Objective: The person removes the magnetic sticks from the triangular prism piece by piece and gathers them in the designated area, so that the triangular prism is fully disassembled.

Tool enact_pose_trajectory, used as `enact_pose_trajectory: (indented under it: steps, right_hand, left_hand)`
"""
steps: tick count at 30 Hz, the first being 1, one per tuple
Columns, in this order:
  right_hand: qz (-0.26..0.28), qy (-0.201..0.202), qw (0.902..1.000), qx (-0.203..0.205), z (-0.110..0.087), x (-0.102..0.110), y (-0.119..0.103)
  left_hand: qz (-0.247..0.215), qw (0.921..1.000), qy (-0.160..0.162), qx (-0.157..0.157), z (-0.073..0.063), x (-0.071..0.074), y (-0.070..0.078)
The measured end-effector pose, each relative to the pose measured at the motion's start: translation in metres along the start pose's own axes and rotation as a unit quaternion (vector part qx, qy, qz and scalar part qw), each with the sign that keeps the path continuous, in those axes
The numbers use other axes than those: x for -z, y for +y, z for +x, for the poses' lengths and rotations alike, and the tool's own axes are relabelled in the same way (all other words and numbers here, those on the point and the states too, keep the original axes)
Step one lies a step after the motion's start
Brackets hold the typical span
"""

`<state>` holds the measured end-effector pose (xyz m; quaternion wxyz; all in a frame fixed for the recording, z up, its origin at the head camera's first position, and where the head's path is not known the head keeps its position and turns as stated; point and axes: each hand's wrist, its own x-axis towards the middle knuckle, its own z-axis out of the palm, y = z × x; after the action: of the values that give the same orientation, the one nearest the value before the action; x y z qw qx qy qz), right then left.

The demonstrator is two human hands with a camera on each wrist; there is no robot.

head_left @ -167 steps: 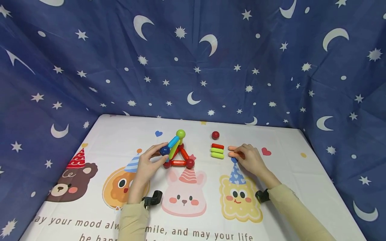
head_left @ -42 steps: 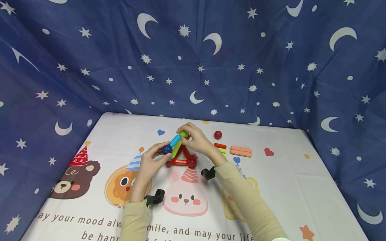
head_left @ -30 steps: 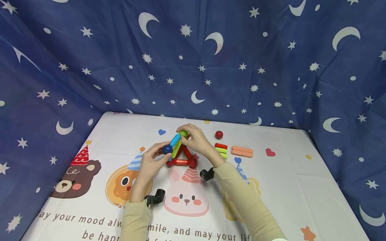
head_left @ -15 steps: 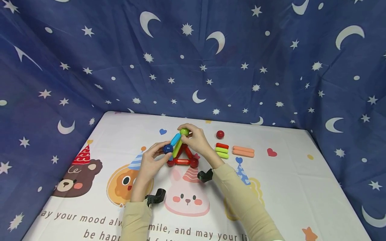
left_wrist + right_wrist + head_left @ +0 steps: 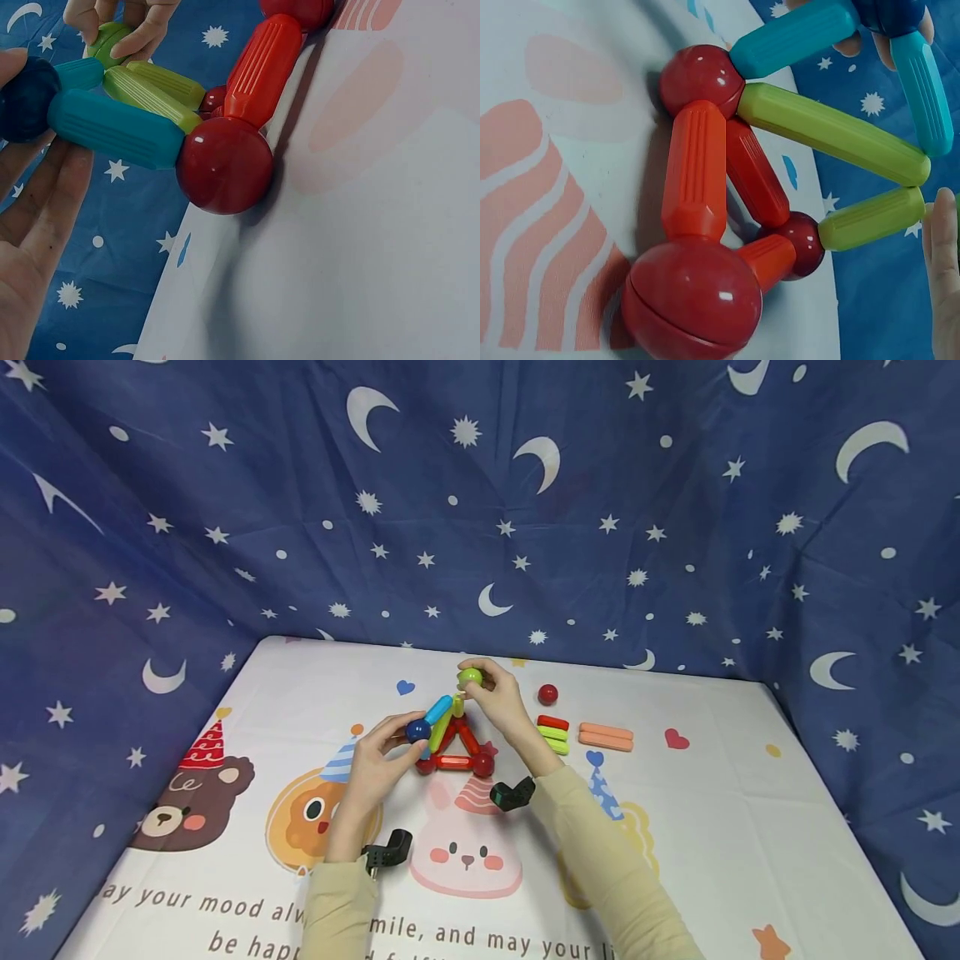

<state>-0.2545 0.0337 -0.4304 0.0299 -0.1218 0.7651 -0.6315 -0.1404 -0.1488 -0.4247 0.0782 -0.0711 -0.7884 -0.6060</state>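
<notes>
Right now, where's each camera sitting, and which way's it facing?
Head: on the person's head, facing forward and down; left hand, right hand, sleeves show.
Left wrist: worn there, facing a red ball; parts of both hands show.
Right wrist: worn there, facing the red triangle; fingers of both hands show.
Wrist views share the blue ball.

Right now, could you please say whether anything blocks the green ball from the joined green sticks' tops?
No other piece visibly does; only the right hand, pinching the green ball, is close to the green sticks.
</notes>
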Motion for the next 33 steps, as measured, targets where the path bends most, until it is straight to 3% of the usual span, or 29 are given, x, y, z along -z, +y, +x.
enact_pose_trajectory:
  steps: [14, 22, 33]
  right_hand:
    - [0.012, -0.02, 0.9996, -0.014, -0.007, 0.012, 0.002]
    - [-0.007, -0.018, 0.9995, -0.026, -0.012, 0.034, 0.01]
    - [-0.09, -0.01, 0.995, -0.043, -0.027, 0.082, 0.024]
  left_hand:
    - [0.011, 0.9999, 0.004, -0.003, -0.001, 0.001, 0.002]
    - [0.007, 0.9998, 0.019, -0.008, 0.006, -0.002, -0.033]
    - [0.01, 0.9993, 0.019, -0.03, 0.005, -0.002, -0.034]
